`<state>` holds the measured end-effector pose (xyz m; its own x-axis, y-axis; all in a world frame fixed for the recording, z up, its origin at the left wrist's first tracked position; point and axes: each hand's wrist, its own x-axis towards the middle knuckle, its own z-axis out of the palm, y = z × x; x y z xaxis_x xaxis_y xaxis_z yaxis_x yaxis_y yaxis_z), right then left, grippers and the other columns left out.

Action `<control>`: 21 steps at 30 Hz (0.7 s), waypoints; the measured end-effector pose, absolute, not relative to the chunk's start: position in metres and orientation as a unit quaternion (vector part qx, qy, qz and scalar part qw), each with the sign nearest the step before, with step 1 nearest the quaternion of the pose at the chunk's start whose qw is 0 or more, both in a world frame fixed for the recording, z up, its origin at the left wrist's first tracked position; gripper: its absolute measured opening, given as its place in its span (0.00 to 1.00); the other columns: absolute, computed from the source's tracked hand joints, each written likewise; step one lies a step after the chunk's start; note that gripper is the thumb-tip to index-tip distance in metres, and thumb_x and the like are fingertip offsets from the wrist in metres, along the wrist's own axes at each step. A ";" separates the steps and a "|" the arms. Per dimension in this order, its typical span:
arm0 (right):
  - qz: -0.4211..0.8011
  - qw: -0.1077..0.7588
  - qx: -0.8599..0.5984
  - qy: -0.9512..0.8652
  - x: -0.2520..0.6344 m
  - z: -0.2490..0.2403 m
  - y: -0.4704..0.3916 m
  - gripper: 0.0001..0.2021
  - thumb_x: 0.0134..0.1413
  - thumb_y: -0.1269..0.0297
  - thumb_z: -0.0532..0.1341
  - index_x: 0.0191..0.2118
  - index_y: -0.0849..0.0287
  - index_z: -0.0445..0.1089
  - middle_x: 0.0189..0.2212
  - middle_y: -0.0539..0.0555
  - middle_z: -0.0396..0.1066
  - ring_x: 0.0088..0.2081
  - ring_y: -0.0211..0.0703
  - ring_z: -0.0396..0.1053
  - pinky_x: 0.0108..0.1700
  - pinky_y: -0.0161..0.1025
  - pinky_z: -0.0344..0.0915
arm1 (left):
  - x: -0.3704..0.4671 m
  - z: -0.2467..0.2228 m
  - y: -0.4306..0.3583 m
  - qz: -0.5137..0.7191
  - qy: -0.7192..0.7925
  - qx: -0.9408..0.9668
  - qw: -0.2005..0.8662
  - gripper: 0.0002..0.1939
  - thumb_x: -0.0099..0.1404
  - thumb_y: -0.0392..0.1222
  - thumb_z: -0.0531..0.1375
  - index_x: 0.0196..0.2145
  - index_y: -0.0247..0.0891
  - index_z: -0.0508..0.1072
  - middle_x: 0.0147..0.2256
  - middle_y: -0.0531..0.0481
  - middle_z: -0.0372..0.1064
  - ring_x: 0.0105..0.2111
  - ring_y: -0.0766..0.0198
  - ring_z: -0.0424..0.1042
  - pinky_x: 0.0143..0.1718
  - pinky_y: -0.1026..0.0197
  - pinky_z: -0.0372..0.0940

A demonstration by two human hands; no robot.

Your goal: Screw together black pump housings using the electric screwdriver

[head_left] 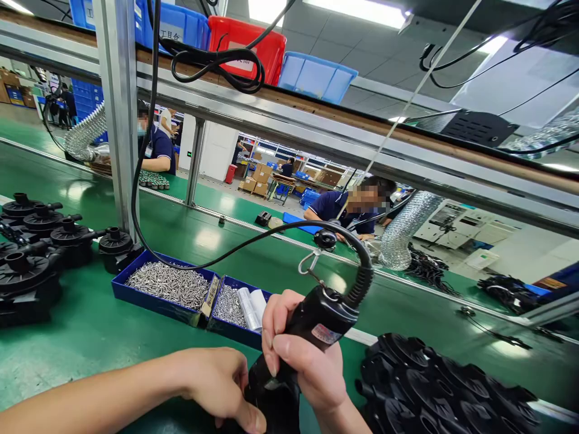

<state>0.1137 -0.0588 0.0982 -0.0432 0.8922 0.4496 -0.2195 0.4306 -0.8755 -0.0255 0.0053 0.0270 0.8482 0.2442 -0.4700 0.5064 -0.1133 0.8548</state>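
Note:
My right hand (307, 355) is wrapped round a black corded power screwdriver (323, 316), which tilts down to the left. A black cable curves from its top. My left hand (224, 383) is closed on a black part (274, 404) at the bottom edge, below the tool. The tool's tip is hidden, so I cannot tell whether it touches the part. Just behind my hands stand a blue tray of screws (158, 310) and a second blue tray (233, 334) with small metal pieces and two pale cylinders.
Black round housings (75, 238) stand at the left, and more black housings (434, 386) lie at the right. A metal post (118, 120) rises behind the trays. Across the green bench (85, 343), a person (325, 205) leans over work. Bins line the overhead shelf.

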 end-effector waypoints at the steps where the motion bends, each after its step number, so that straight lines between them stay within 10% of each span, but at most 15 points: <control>1: 0.447 0.628 -0.294 -0.566 0.114 0.097 -0.059 0.15 0.52 0.55 0.72 0.32 0.55 0.66 0.25 0.45 0.66 0.15 0.32 0.60 0.19 0.33 0.55 | -0.025 0.029 0.005 -0.113 0.265 0.730 0.619 0.14 0.54 0.49 0.71 0.27 0.40 0.72 0.25 0.55 0.68 0.22 0.65 0.66 0.24 0.63 0.66; 14: 0.428 0.620 -0.304 -0.583 0.123 0.098 -0.059 0.10 0.56 0.59 0.70 0.37 0.57 0.70 0.30 0.50 0.73 0.18 0.36 0.67 0.23 0.36 0.64 | -0.027 0.039 0.007 -0.118 0.279 0.742 0.598 0.15 0.52 0.44 0.74 0.28 0.40 0.71 0.25 0.57 0.67 0.23 0.65 0.67 0.26 0.63 0.65; 21: 0.325 0.652 -0.395 -0.560 0.113 0.105 -0.060 0.10 0.58 0.58 0.71 0.35 0.56 0.72 0.28 0.51 0.74 0.21 0.40 0.68 0.26 0.37 0.67 | -0.036 0.072 0.033 0.021 0.408 0.878 0.250 0.14 0.62 0.40 0.70 0.47 0.41 0.82 0.48 0.44 0.78 0.53 0.44 0.75 0.54 0.52 0.70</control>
